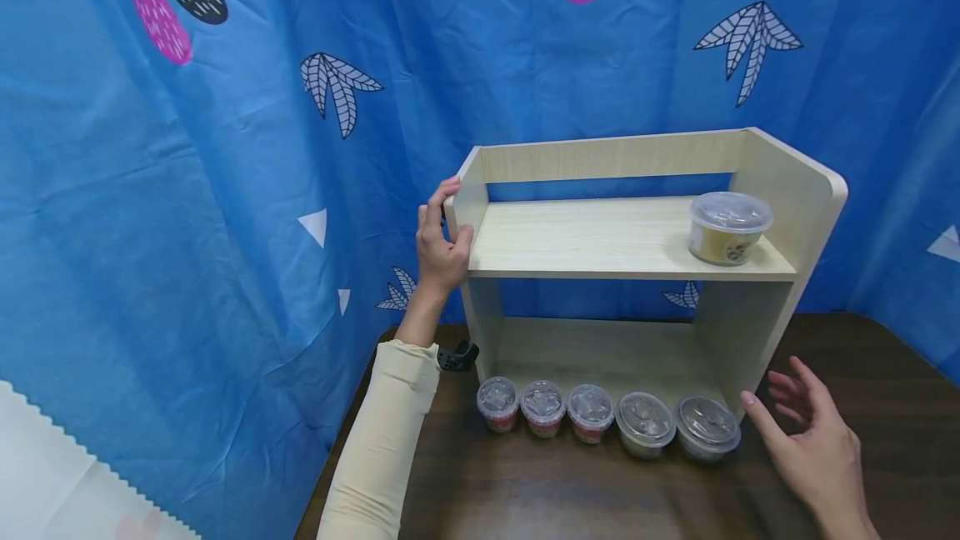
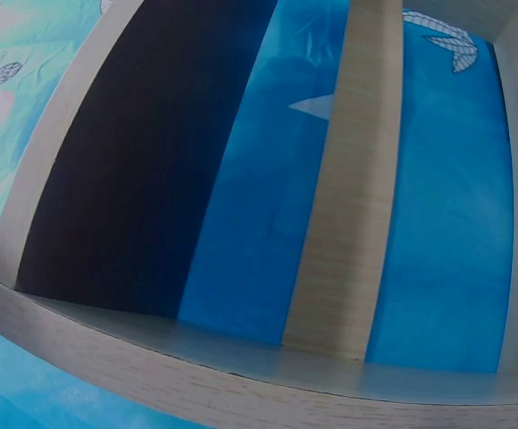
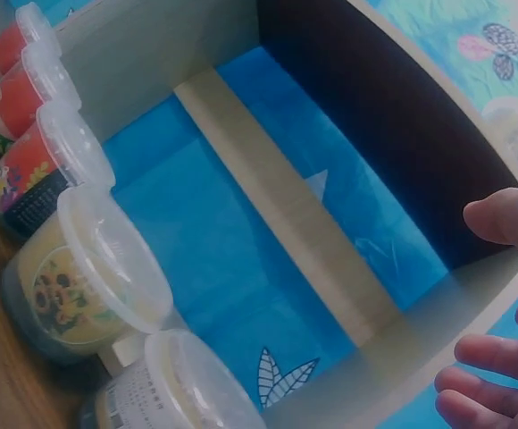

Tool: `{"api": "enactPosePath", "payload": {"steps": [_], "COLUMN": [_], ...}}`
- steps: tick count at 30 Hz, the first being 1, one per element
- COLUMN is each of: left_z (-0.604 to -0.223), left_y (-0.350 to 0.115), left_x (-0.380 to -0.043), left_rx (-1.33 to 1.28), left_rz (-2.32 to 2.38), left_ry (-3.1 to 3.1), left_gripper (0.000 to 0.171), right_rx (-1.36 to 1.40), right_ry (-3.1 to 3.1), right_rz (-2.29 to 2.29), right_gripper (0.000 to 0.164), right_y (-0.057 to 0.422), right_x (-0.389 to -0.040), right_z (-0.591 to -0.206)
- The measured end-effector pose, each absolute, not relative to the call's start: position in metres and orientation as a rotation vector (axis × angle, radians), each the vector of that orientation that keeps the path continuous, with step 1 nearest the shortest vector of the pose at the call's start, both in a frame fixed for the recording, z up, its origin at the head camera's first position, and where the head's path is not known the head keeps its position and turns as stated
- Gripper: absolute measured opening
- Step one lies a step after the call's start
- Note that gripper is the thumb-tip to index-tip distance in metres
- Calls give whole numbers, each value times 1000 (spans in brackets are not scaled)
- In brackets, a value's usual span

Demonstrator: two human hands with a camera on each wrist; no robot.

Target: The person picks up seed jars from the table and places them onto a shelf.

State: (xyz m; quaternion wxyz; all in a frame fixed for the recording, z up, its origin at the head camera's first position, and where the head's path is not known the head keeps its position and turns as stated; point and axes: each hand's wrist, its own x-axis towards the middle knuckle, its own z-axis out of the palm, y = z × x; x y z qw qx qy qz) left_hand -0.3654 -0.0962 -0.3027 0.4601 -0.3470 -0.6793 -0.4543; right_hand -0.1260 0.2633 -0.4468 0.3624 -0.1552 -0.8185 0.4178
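Note:
A pale wooden two-tier shelf stands on the dark table. My left hand grips the upper front edge of its left side panel, thumb towards the front; the left wrist view shows the shelf's inside but not that hand. Beside the lower right panel, my right hand is held with fingers spread and nothing in it. A yellow lidded tub sits at the right of the upper board. Along the shelf's front base runs a row: three small red tubs on the left, two larger lidded tubs on the right.
A blue patterned curtain hangs behind and to the left of the shelf. The brown table extends in front and to the right. A white scallop-edged cloth shows at the lower left.

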Motion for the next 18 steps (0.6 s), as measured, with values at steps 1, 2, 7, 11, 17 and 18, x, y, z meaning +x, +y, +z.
{"api": "enactPosePath", "payload": {"steps": [1, 2, 7, 11, 17, 18], "left_z": [-303, -303, -302, -302, -302, -302], "left_y": [-96, -96, -96, -96, -96, -96], "left_x": [-365, -365, -364, -364, -365, -365], "left_rx": [-855, -855, -869, -872, -877, -878], "left_rz": [-1119, -1119, -1121, -1121, -1123, -1123], "left_ry": [-1671, -1671, -1665, -1665, -1655, -1652], "left_gripper": [52, 52, 52, 53, 53, 53], "right_rx": [-401, -401, -419, -454, -474, -474], "right_ry": [-2106, -2105, -2123, -2158, -2183, -2186], "right_rz": [1080, 1084, 1091, 1093, 1098, 1100], "right_gripper": [76, 75, 75, 76, 76, 76], "right_y": [263, 263, 263, 262, 262, 262], "right_x": [-126, -126, -126, -126, -125, -125], "right_z": [-448, -450, -456, -460, -468, -469]}}
